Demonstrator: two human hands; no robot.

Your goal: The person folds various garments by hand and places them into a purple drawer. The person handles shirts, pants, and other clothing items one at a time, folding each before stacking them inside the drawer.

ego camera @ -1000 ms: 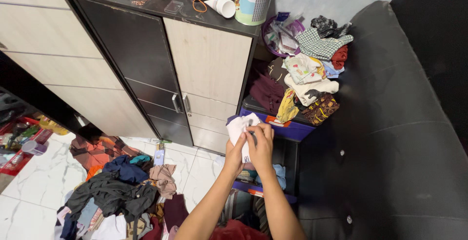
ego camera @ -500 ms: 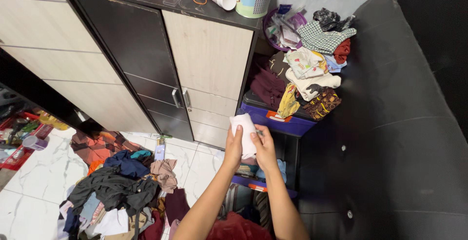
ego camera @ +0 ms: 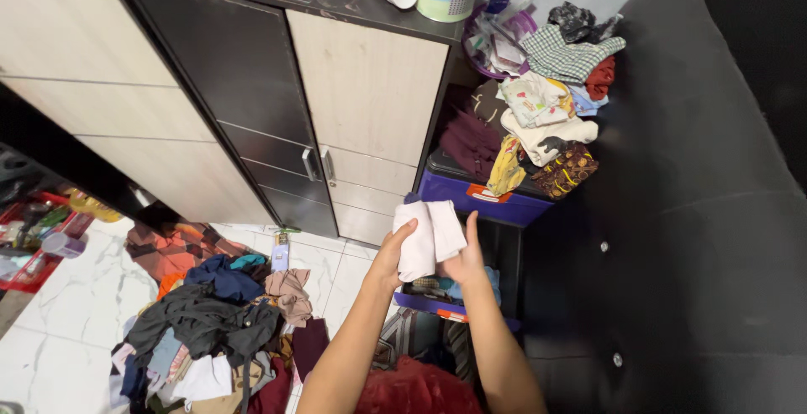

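Observation:
Both of my hands hold a small white folded cloth (ego camera: 429,239) in front of me. My left hand (ego camera: 391,256) grips its left edge with the thumb raised along the fabric. My right hand (ego camera: 465,259) supports it from the right and underneath, thumb pointing up. The cloth hangs above an open blue plastic drawer (ego camera: 444,305) with several folded clothes inside. My forearms reach up from the bottom of the view.
A black and light-wood cabinet (ego camera: 336,111) stands ahead. A heap of clothes (ego camera: 538,111) lies on a blue storage box (ego camera: 475,195) to its right. A black sofa (ego camera: 698,237) fills the right side. More clothes (ego camera: 210,330) lie piled on the white marble floor.
The rolled white cloth has opened into a flatter fold and sits slightly lower. My right thumb has lifted off it, and the view has shifted a little.

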